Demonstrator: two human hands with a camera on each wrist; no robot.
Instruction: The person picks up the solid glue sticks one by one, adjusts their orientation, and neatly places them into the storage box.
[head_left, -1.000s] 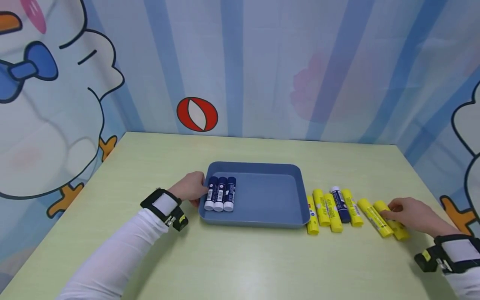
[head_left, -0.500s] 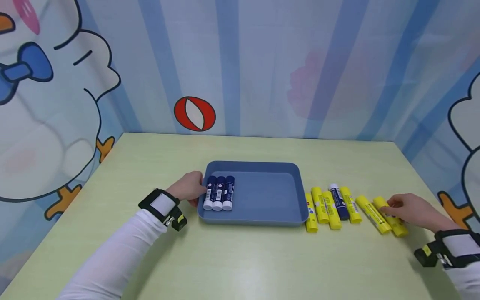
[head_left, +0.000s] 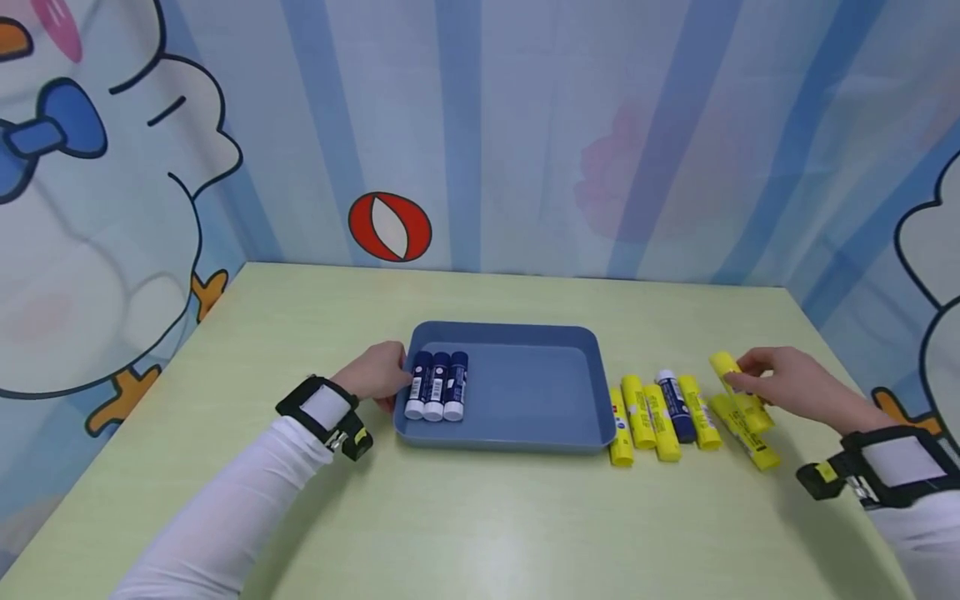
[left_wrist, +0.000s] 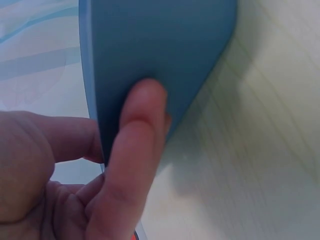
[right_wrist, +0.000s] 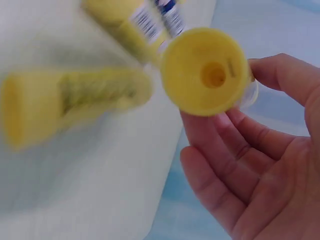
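Observation:
My left hand (head_left: 378, 371) pinches the left wall of a blue-grey tray (head_left: 540, 387); in the left wrist view its fingers lie against the tray's outer side (left_wrist: 165, 45). Inside the tray, at the left end, three dark blue glue sticks (head_left: 437, 385) with white ends lie side by side. My right hand (head_left: 791, 387) holds a yellow glue stick (head_left: 752, 410) between thumb and fingers, raised above another yellow glue stick (head_left: 750, 440) on the table. The right wrist view looks at the hollow base of the held glue stick (right_wrist: 200, 75).
Right of the tray, several yellow glue sticks (head_left: 638, 412) lie in a row on the pale table (head_left: 480, 517). Among them is one dark blue glue stick (head_left: 677, 406) with its white end away from me. A printed curtain (head_left: 525, 150) stands behind the table.
My right hand has lifted the rightmost yellow glue stick off the table and carried it up and to the left. The left hand and tray stay in place.

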